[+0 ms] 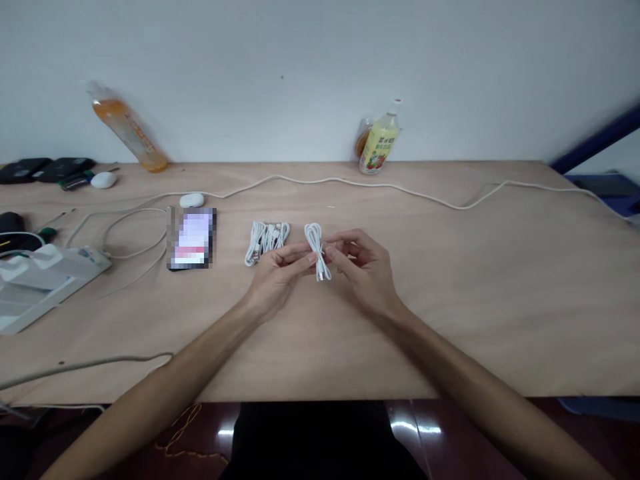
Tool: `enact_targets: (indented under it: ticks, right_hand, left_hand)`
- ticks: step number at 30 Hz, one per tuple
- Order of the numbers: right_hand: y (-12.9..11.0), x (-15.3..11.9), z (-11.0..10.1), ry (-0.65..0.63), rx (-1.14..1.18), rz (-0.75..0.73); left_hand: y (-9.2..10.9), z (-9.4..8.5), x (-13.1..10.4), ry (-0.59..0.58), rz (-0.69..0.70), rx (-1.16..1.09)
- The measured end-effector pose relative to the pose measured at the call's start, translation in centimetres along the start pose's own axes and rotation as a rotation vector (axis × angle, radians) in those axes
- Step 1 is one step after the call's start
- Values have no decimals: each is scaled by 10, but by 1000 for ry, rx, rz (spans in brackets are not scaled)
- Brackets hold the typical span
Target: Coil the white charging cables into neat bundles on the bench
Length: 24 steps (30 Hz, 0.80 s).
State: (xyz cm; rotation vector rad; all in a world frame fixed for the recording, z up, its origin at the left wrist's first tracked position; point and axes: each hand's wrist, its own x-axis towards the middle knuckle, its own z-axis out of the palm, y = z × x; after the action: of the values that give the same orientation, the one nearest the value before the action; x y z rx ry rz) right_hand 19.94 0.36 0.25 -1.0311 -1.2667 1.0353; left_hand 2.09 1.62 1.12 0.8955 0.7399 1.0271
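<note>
A white cable (314,235), coiled into a narrow bundle, is held upright between my two hands above the wooden table (475,300). My left hand (280,277) pinches its left side, thumb on top near the middle of the bundle. From the right, my right hand (367,267) has its thumb and fingers closed at the bundle's middle. A plug end shows at the bottom of the coil. Several more bundled white cables (270,233) lie side by side just beyond my left hand, partly covered by it.
A phone (194,239) and a white earbud case (192,201) lie to the left, near a white power strip (65,287). An orange bottle (127,130) and a yellow bottle (381,143) stand by the wall. A long white cord (340,181) crosses the table's back.
</note>
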Motion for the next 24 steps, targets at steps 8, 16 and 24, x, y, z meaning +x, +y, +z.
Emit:
enact_targets:
  ticks: [8,16,24]
  right_hand:
    - [2,-3,-3,16,-232,-174]
    - [3,-3,-5,8,-290,-273]
    - [2,-4,-5,22,-355,-315]
  left_hand:
    - [-2,-2,0,6,12,-11]
    - [-4,-2,-1,30,13,-31]
    - [-4,-2,0,24,11,-6]
